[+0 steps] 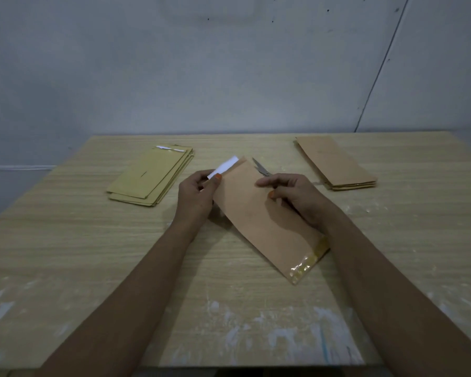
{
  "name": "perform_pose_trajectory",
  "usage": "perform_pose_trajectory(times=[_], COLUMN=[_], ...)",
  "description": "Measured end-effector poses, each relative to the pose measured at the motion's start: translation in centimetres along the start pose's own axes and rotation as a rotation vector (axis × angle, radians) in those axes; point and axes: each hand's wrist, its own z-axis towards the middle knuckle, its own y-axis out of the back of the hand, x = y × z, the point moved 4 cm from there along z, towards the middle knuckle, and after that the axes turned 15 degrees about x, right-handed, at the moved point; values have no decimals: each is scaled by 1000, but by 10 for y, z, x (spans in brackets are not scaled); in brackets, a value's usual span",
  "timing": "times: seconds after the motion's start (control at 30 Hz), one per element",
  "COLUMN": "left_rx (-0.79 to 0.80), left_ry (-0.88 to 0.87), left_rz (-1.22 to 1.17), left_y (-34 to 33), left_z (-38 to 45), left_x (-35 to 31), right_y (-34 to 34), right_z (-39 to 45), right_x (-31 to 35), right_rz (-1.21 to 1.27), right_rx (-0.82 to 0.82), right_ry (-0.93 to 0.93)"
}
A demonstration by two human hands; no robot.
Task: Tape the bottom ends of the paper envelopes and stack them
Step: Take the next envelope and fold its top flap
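Observation:
A brown paper envelope [259,213] lies slanted on the middle of the table, its near end covered by shiny clear tape [309,261]. My left hand [197,195] pinches the envelope's far left edge, where a white strip [225,165] sticks up past my thumb. My right hand [291,194] rests over the envelope's right side with fingers loosely curled. A stack of yellowish envelopes [151,174] lies at the far left. A second stack of brown envelopes [335,164] lies at the far right.
Scissors [261,167] lie just beyond the envelope, partly hidden by my right hand. The wooden table [93,254] has white smears along its near edge and right side. A grey wall stands right behind the table.

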Motion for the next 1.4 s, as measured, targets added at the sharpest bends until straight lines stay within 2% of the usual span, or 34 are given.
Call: perform_pose_trajectory(times=[0.13,0.23,0.4,0.7,0.83,0.97,1.2,1.4], left_rx=[13,90,203,175,171,236,308,480], left_ry=[4,22,-46,-102,-29,35,157,292], left_rz=[20,44,101,149,126,158,38,-8], left_y=[3,-1,-10,-7,-5,-3,0,7], left_z=[0,0,-3,-1,0,-2,-4,-5], left_x=[1,3,-3,-4,0,-1,-2,1], right_y=[-4,-8,-10,-14,-16,-19,-20,-26], right_z=[-4,-5,-5,-1,-3,-2,0,-3], right_x=[5,10,14,11,12,10,11,15], right_rz=[-37,-44,-225,-240,-221,-210,-274,-322], right_rx=[1,-6,-21,12,40,65,76,156], right_ry=[31,98,169,144,143,138,127,125])
